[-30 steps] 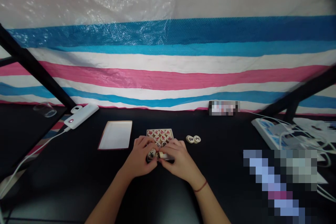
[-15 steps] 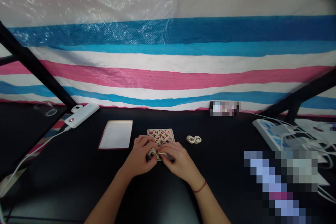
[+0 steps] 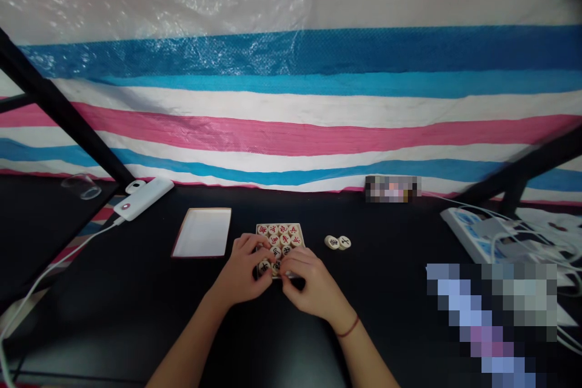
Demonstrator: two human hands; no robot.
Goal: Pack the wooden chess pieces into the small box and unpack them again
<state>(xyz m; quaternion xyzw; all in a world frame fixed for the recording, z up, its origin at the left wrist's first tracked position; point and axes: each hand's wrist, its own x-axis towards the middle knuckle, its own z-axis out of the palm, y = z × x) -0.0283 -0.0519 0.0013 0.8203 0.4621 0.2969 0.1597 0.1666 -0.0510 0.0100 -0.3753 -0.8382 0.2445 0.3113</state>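
A small box [image 3: 300, 231] packed with round wooden chess pieces [image 3: 279, 231] marked in red and black lies on the black table. My left hand [image 3: 240, 273] curls over the box's near left corner, fingertips on a piece. My right hand [image 3: 309, 282] is closed at the box's near right edge, fingers pinched on a piece there. Two loose pieces [image 3: 337, 242] lie just right of the box. The box's white lid [image 3: 202, 240] rests to the left.
A white power bank [image 3: 143, 197] with a cable sits at the back left, beside a clear cup [image 3: 82, 187]. A power strip [image 3: 482, 233] with tangled white cables fills the right side. A striped tarp [image 3: 291, 91] hangs behind the table.
My right hand has lowered the piece it held into the near row of the box and drawn slightly back. My left hand has hardly moved.
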